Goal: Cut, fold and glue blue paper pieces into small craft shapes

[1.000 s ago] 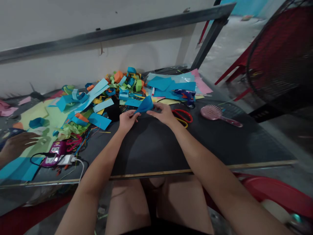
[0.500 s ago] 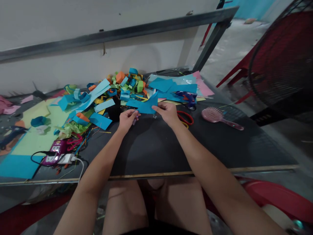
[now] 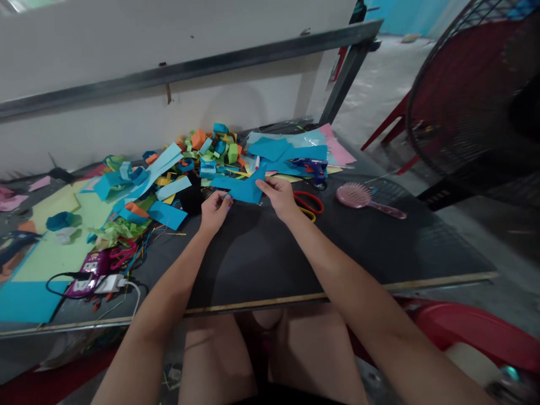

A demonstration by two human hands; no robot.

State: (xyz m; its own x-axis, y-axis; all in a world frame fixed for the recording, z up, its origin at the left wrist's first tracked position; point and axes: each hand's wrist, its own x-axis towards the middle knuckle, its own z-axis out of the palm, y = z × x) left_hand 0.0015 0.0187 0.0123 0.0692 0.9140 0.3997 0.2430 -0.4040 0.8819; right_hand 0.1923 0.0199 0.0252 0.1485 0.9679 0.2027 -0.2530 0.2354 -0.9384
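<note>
Between my hands is a blue piece of paper (image 3: pixel 247 190), bent and raised above the dark tabletop. My left hand (image 3: pixel 215 211) pinches its left lower corner between thumb and fingers. On its right edge, my right hand (image 3: pixel 277 194) grips with the thumb in front. Scissors with red and yellow handles (image 3: pixel 309 203) lie just right of my right hand. A blue glue gun (image 3: pixel 314 169) rests behind them. Past my left hand sits a heap of folded orange, green, yellow and blue paper pieces (image 3: pixel 211 149).
A pink hairbrush (image 3: pixel 358 197) lies to the right, near a large fan (image 3: pixel 459 101). On the left are a purple power strip (image 3: pixel 90 270) with a plugged-in white charger, green paper sheets (image 3: pixel 50 253) and blue strips (image 3: pixel 169 215). A metal rail (image 3: pixel 236 60) runs along the back.
The camera view has shifted slightly, moving the table leftward in the picture. Both hands still hold the blue paper, whose raised right part now looks lower and more folded.
</note>
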